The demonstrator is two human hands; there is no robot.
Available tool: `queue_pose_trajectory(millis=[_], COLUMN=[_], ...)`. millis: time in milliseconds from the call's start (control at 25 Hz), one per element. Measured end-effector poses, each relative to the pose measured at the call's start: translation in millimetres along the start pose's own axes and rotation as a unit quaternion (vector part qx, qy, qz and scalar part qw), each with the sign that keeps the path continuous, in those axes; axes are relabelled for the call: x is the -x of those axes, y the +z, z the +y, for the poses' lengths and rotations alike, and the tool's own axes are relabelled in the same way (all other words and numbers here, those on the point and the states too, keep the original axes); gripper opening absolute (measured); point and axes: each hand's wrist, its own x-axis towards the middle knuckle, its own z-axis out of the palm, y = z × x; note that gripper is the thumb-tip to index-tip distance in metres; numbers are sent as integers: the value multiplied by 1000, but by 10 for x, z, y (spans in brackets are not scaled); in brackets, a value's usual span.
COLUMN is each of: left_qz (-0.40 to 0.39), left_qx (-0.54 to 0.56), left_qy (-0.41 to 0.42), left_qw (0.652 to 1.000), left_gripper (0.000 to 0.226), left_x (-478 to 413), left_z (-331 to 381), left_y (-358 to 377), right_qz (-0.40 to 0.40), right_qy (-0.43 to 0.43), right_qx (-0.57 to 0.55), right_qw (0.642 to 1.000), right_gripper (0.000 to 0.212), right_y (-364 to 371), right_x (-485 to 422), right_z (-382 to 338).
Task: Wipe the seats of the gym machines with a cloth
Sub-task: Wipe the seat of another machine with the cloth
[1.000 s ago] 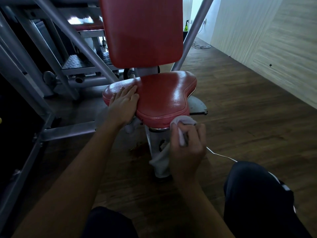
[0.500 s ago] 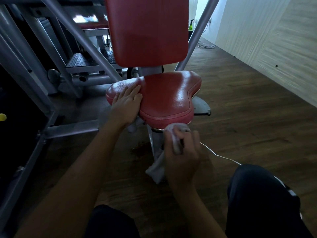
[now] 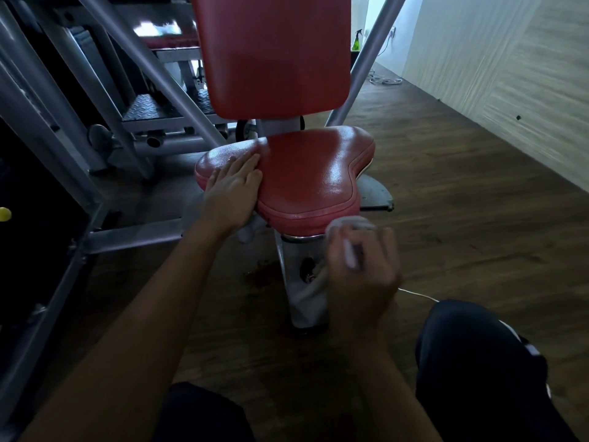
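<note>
Two hands are at one red seat (image 3: pixel 306 173). The left hand (image 3: pixel 232 186) lies flat on the seat's left bump, with its fingers straight and close together and its palm at the seat's left edge. The right hand (image 3: pixel 360 269) is curled round one white cloth (image 3: pixel 350 223) and holds it tight. The cloth is at the front edge of the seat, on the right, touching the rim just under the top. A loose end of it hangs down beside the grey post (image 3: pixel 296 301) that holds the seat up. The right hand and the cloth look blurry.

One red backrest (image 3: pixel 271 52) stands straight up behind the seat.

On the left, grey metal bars (image 3: pixel 105 74) slant down close to the seat, so that side is tight. One metal step (image 3: pixel 149 111) with a bumpy top sits behind those bars. On the right, the wood floor (image 3: pixel 462 218) runs wide from the seat to the pale wall (image 3: pixel 510 74). One thin white cord (image 3: pixel 417 294) lies on the floor near the right hand.

Two knees in dark trousers show at the bottom, one under each arm: the right knee (image 3: pixel 478 362) and the left knee (image 3: pixel 197 413). One green bottle (image 3: pixel 357 39) stands far back by the wall. One small yellow thing (image 3: pixel 3 214) peeks in at the left edge; I cannot tell what it is.
</note>
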Motion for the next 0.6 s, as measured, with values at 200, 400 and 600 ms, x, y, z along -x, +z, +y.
queue_pose_trajectory(millis=[200, 400, 600], left_qz=[6, 4, -2], left_qx=[-28, -72, -75], left_qy=[13, 36, 42], left_qw=[999, 997, 996], left_gripper=[75, 76, 65], left_x=[-7, 16, 46], left_z=[-21, -8, 13], left_y=[26, 8, -20], right_qz=[-30, -12, -30], right_qy=[-16, 11, -51], right_qx=[-26, -31, -47], right_qw=[999, 999, 997], right_gripper=[19, 10, 14], right_y=[103, 2, 58], right_x=[141, -65, 32], right_z=[-253, -45, -187])
